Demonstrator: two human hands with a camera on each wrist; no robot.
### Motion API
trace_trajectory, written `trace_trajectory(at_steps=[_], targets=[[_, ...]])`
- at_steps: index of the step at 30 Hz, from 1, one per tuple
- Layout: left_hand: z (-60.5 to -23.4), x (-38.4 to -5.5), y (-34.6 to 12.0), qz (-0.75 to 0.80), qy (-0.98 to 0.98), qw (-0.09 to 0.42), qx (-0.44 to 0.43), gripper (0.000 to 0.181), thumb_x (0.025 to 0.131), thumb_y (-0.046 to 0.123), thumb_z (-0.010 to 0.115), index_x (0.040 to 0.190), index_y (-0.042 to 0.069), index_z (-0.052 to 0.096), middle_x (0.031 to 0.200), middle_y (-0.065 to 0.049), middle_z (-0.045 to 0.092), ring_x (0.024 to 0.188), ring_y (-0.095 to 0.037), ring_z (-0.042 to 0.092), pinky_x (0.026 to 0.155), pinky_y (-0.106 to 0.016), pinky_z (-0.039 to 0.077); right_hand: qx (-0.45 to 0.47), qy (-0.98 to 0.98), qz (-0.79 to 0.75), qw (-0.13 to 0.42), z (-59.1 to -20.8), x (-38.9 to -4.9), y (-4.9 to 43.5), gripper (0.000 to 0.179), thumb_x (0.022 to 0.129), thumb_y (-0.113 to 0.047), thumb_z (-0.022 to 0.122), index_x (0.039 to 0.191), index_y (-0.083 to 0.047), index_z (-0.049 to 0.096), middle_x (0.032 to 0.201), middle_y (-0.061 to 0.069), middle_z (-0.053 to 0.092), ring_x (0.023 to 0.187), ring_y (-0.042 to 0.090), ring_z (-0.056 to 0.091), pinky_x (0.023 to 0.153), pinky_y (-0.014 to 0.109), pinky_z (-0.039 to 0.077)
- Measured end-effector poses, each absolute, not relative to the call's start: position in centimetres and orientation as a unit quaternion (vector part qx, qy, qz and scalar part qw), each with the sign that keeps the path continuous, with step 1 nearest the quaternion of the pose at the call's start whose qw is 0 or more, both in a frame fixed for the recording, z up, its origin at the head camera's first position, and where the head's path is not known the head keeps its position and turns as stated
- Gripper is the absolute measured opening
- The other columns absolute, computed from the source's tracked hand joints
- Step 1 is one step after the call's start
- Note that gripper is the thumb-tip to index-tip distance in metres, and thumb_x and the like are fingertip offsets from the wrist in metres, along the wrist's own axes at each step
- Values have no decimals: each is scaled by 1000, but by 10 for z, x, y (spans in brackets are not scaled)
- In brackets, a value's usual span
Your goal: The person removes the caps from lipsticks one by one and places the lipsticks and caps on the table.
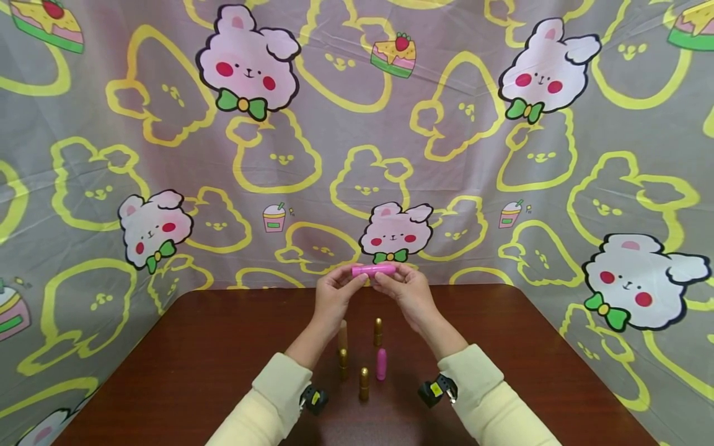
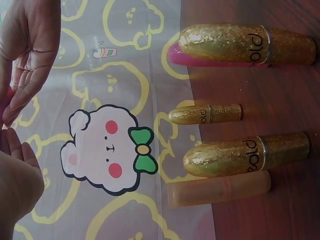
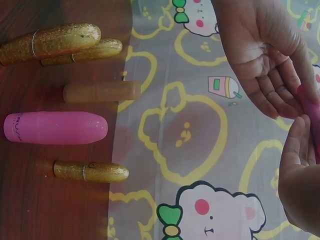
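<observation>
Both hands hold a pink bullet-shaped lipstick tube (image 1: pixel 372 271) level, raised over the far edge of the table. My left hand (image 1: pixel 336 290) pinches its left end and my right hand (image 1: pixel 408 292) its right end, thumbs on the near side. Below the hands, several lipstick tubes stand upright: a gold one (image 1: pixel 378 332) farther back, another gold one (image 1: pixel 343 364) on the left, a third gold one (image 1: pixel 364 384) nearest me. With them are a pink tube (image 1: pixel 382 364) marked with dark lettering and a tan tube (image 1: pixel 343 334), partly hidden behind my left wrist.
The dark red-brown wooden table (image 1: pixel 223 365) reaches back to a grey cloth (image 1: pixel 357 130) printed with yellow outlines and white rabbit faces, which hangs behind and at both sides. A black camera strap sits at each sleeve cuff (image 1: pixel 468 378).
</observation>
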State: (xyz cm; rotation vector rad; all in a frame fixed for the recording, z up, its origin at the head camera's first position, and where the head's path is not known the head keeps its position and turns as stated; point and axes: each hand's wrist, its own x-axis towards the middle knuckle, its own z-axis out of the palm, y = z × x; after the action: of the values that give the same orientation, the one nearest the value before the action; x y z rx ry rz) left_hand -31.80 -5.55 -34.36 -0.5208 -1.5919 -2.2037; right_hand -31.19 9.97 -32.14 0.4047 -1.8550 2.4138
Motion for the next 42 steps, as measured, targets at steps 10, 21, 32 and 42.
trace_trajectory(at_steps=[10,21,32,42], targets=[[-346,-318,-58,-773,-574,193,-187,26,85,1,73,107,-11,67,88,-3,70,79,-11,65,75,-24,54,127,-620,772,55,-323,-311,97,28,90,-5,68,114,7,60,102,14,69,85,20,69,85,36,54],[-344,-317,-64,-765,-586,184,-194,25,85,2,74,106,-10,68,88,-3,72,80,-12,66,77,-26,54,123,-619,773,60,-321,-308,94,28,90,-3,68,113,9,61,97,12,70,80,19,69,80,34,55],[-342,-318,-69,-762,-587,183,-202,25,84,1,73,105,-12,68,86,-3,72,77,-11,66,75,-24,54,133,-614,777,45,-317,-306,93,28,91,-2,66,116,10,59,99,14,70,83,20,69,80,35,56],[-339,-323,-104,-850,-469,174,-165,19,90,-8,63,90,8,73,90,-7,71,83,-15,69,84,-30,54,116,-581,803,66,-315,-314,128,27,93,-2,63,116,12,57,94,7,72,89,19,70,85,35,53]])
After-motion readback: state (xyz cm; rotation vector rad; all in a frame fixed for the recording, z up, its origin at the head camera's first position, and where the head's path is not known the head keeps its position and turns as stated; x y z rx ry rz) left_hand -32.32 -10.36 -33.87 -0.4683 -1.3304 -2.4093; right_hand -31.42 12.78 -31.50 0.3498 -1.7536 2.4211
